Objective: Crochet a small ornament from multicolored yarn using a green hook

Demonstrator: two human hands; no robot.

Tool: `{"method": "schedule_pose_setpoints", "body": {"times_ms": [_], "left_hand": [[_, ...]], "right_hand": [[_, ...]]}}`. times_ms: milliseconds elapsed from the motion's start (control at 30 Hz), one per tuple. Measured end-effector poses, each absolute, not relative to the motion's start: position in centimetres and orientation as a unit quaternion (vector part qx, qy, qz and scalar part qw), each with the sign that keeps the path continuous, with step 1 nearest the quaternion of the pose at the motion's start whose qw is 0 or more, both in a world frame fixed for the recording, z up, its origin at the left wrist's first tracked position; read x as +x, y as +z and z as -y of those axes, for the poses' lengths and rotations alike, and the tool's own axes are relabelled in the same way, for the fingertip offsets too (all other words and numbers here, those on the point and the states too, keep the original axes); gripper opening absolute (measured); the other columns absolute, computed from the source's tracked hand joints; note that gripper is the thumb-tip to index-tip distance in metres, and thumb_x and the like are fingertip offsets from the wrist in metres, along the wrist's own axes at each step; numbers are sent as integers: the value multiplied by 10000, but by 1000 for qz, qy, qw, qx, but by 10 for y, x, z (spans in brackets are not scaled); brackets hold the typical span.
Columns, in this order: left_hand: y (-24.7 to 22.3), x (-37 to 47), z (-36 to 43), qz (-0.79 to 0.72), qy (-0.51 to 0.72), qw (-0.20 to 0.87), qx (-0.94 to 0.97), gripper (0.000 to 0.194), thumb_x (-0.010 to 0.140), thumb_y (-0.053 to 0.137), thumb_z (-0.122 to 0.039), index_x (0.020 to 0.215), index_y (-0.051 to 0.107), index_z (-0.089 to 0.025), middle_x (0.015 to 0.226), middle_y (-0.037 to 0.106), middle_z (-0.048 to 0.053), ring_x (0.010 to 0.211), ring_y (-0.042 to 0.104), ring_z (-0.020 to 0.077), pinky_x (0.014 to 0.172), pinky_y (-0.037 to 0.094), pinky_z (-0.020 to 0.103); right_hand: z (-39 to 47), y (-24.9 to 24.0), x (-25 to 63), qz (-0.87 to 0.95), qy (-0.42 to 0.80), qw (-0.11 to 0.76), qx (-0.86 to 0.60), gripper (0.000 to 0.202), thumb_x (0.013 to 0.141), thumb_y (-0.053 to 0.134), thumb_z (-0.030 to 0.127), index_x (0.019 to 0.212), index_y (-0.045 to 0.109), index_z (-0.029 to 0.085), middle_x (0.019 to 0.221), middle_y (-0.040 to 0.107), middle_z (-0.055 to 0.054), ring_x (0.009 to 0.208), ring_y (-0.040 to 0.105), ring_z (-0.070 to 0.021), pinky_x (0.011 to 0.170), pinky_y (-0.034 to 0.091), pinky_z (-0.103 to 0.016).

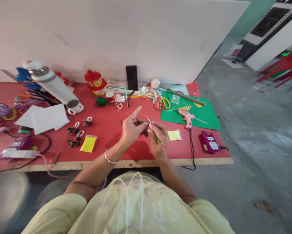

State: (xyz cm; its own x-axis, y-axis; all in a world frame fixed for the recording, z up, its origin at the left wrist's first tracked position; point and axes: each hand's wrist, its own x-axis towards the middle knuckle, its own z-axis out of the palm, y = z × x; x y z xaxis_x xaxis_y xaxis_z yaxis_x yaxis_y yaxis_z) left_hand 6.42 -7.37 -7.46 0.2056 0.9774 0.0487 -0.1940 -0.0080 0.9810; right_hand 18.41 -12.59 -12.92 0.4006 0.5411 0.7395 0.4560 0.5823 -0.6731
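In the head view my left hand (131, 129) pinches a small dark crocheted piece (144, 132) between thumb and fingers. Its index finger points up, and a thin tan yarn strand (144, 115) runs from it down to the piece. My right hand (160, 135) grips a crochet hook (158, 139) with a green handle, its tip meeting the work at the left fingertips. Fingers hide part of the piece. Left of my hands lie three dark, multicoloured charms (74, 141) with white bead loops and a yellow packet (88, 143). Another yellow packet (174, 135) is just right of my right hand.
A pink glue gun (186, 118) rests on a green sheet (204, 112), its cord hanging over the front edge. A purple power socket (210, 143) sits at right. Behind are scissors (165, 102), a phone (132, 78) and green yarn (101, 101). A white thermos (53, 85) stands left.
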Motion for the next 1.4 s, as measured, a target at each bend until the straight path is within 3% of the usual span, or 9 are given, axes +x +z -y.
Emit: {"method": "schedule_pose_setpoints", "body": {"times_ms": [167, 333, 500, 800, 967, 1100, 1167, 1300, 1400], "left_hand": [[-64, 63, 75, -340, 464, 695, 430, 963, 674, 941, -263, 1553, 560, -166, 640, 702, -38, 451, 511, 51, 443, 357, 161], [-56, 43, 65, -322, 391, 749, 426, 948, 618, 978, -230, 1491, 620, -139, 610, 684, -34, 409, 420, 25, 405, 227, 160], [-61, 36, 60, -318, 378, 745, 448, 918, 637, 975, -215, 1479, 623, -124, 644, 714, -15, 455, 485, 36, 425, 269, 157], [-56, 30, 56, -330, 340, 730, 492, 708, 609, 948, -173, 1288, 757, -111, 659, 710, -7, 542, 611, 93, 513, 431, 196], [-58, 28, 54, -312, 310, 741, 508, 611, 614, 933, -159, 1209, 797, -124, 697, 725, 15, 583, 640, 108, 531, 457, 205], [-61, 36, 57, -297, 317, 735, 520, 631, 636, 932, -200, 1246, 787, -127, 718, 734, 22, 595, 653, 118, 552, 488, 221], [-64, 45, 62, -311, 366, 689, 543, 668, 654, 925, -221, 1298, 766, -136, 724, 736, 15, 621, 662, 123, 588, 513, 231], [-71, 66, 77, -392, 484, 550, 556, 675, 713, 872, -221, 1372, 729, -186, 744, 741, -14, 612, 606, 91, 593, 486, 212], [-72, 71, 80, -375, 494, 619, 482, 690, 712, 886, -259, 1379, 719, -193, 706, 700, -32, 524, 528, 65, 497, 404, 198]], "right_hand": [[117, -134, 184, 507, 58, 757, -408, 238, 939, 754, 229, 1127, 808, 366, 1038, 775, -13, 955, 755, -175, 831, 660, -347], [115, -118, 219, 609, 169, 691, -351, 178, 912, 790, 361, 1086, 824, 380, 1105, 819, -19, 988, 766, -217, 858, 641, -409], [116, -107, 244, 668, 214, 629, -336, 250, 891, 804, 406, 1140, 809, 429, 1129, 841, -12, 978, 783, -241, 891, 623, -455], [119, -85, 261, 712, 258, 570, -319, 206, 877, 826, 384, 1081, 834, 361, 1082, 861, -44, 937, 795, -241, 876, 619, -453], [120, -75, 267, 685, 327, 571, -311, 134, 914, 786, 378, 1017, 847, 318, 986, 864, -56, 908, 797, -236, 832, 624, -423], [120, -90, 258, 618, 375, 608, -327, 226, 898, 770, 511, 929, 845, 299, 925, 852, -59, 883, 793, -248, 795, 646, -432], [122, -104, 243, 567, 356, 650, -360, 241, 903, 754, 538, 931, 839, 315, 938, 836, -46, 914, 781, -240, 812, 650, -428], [128, -125, 205, 525, 159, 692, -469, 154, 904, 793, 368, 1053, 833, 361, 1030, 779, -42, 979, 735, -218, 896, 628, -417], [127, -127, 188, 500, 66, 726, -468, 194, 921, 773, 330, 1100, 818, 391, 1044, 775, -37, 999, 730, -227, 916, 624, -439]]}}
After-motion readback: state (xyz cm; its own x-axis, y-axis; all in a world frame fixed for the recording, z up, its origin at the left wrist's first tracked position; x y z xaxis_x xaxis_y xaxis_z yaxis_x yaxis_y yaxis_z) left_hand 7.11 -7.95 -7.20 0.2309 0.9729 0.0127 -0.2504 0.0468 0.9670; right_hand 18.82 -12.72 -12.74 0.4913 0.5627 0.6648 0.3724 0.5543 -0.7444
